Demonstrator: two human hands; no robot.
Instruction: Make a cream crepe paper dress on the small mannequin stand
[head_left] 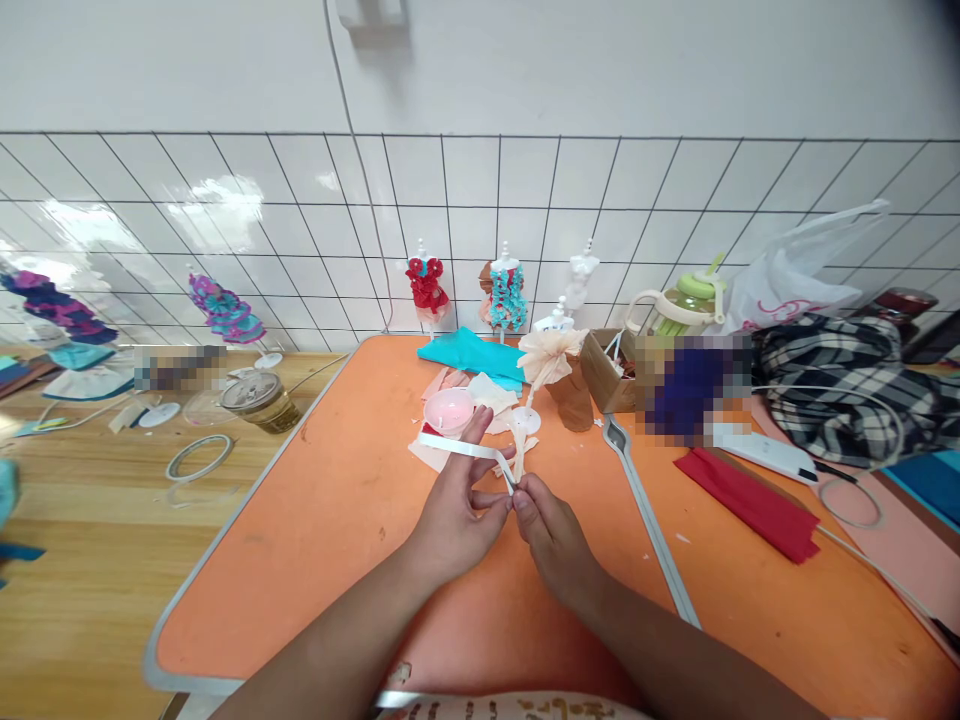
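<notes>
White strip [457, 446]: one, bent, was held above the orange table [300, 560]. Left hand [456, 522]: its grip was narrow, holding the strip, which crossed its fingers. Right hand [553, 530]: its grip was pinched on the strip's lower end, near the left fingertips. Pink bowl [448, 410]: stood beyond the left hand. Turquoise cloth [472, 352]: lay behind the bowl.
</notes>
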